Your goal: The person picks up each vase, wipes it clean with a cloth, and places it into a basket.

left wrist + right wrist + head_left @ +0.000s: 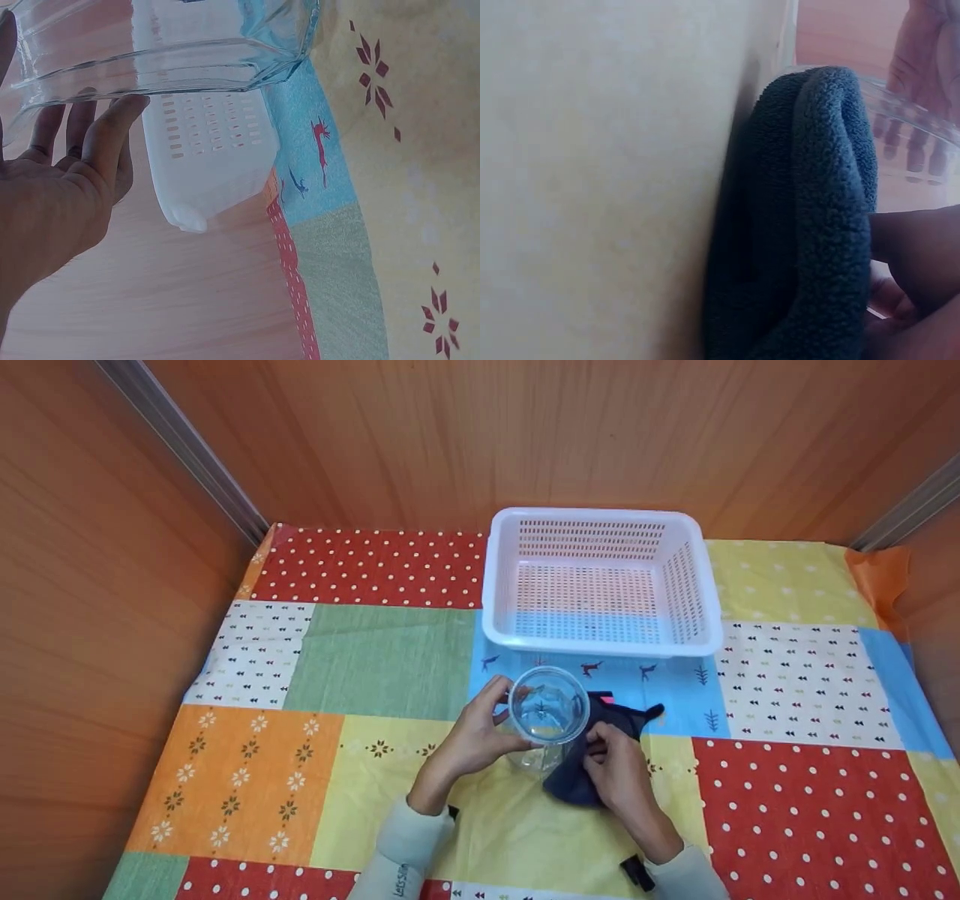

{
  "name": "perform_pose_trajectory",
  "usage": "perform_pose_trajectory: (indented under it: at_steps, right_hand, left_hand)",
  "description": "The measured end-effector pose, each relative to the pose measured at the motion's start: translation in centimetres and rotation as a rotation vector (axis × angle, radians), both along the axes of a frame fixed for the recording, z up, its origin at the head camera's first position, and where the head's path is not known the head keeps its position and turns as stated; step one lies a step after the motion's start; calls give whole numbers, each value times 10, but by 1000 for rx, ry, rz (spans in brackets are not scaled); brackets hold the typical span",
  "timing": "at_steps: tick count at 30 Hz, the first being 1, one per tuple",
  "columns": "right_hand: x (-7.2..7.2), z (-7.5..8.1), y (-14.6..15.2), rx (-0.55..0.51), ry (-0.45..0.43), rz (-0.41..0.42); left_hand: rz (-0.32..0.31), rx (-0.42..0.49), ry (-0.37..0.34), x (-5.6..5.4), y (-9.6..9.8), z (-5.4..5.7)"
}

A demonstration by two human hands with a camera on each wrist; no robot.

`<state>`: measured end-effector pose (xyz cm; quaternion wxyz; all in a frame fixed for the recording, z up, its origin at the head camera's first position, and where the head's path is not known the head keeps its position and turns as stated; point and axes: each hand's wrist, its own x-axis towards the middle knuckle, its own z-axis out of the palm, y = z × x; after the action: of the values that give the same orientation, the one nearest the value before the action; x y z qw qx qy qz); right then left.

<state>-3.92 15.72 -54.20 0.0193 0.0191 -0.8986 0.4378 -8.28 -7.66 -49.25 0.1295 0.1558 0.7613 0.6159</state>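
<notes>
My left hand [480, 731] holds a clear glass jar [549, 709] near its wide round rim, thumb on the near side and fingers on the far side. The jar's mouth faces up toward the head camera. In the left wrist view, faceted glass sides [187, 71] cross the top, against my fingers. Beside the jar, my right hand [619, 765] pinches a dark blue fleecy cloth [574, 781], bunched on the tablecloth. One dark corner of it sticks out to the right, near a small pink patch. The right wrist view shows its thick folded edge [829, 187] close up.
A white slotted plastic basket [600, 649] stands just beyond the hands, with nothing in it. The patchwork tablecloth [390, 660] spreads under everything. Wood-grain panels [375, 442] rise at the back and on both sides.
</notes>
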Motion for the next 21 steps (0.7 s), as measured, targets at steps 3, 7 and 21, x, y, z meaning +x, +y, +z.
perform_pose_trajectory:
  at_steps: [3,7,21]
  right_hand:
    - [0,-3,0,-7,4,0]
    - [0,-6,1,-54,-20,-15]
    - [6,5,-1,-174,-38,-44]
  left_hand:
    - [-1,0,-1,0,0,0]
    - [-4,11,-9,0,0,0]
    - [-1,30,-15,0,0,-1]
